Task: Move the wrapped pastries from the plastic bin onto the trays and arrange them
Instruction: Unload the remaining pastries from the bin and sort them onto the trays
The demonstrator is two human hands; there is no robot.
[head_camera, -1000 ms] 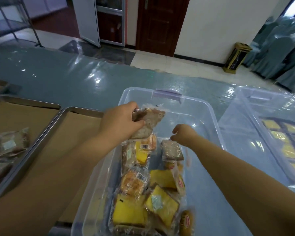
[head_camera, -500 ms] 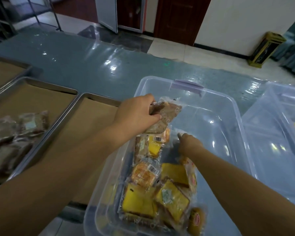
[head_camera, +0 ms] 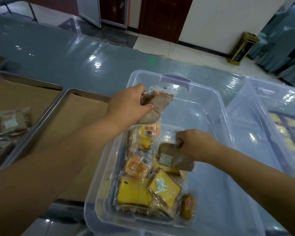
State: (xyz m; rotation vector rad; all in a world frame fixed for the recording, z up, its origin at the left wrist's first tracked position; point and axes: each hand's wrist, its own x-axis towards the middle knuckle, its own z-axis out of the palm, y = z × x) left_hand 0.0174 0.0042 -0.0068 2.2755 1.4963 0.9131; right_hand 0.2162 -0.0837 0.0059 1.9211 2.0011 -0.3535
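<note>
A clear plastic bin (head_camera: 209, 99) stands in front of me with several wrapped pastries (head_camera: 143, 188) piled along its left side, most of them yellow or orange. My left hand (head_camera: 128, 106) grips a wrapped brown pastry (head_camera: 156, 106) above the bin's far left part. My right hand (head_camera: 194, 143) pinches the top of a second wrapped brown pastry (head_camera: 170, 155), lifted a little over the pile. Left of the bin lies a paper-lined metal tray (head_camera: 85, 106) with nothing on the paper I can see.
A second lined tray (head_camera: 17, 89) further left holds wrapped brown pastries (head_camera: 12, 121). Another clear bin (head_camera: 262, 106) with yellow pastries stands at the right. The table wears a shiny blue plastic cover (head_camera: 66, 57). A gold waste bin (head_camera: 242, 48) stands on the floor beyond.
My right hand went down into the pile, took a brown wrapped pastry and raised it. My left hand kept its pastry over the bin, hardly moving.
</note>
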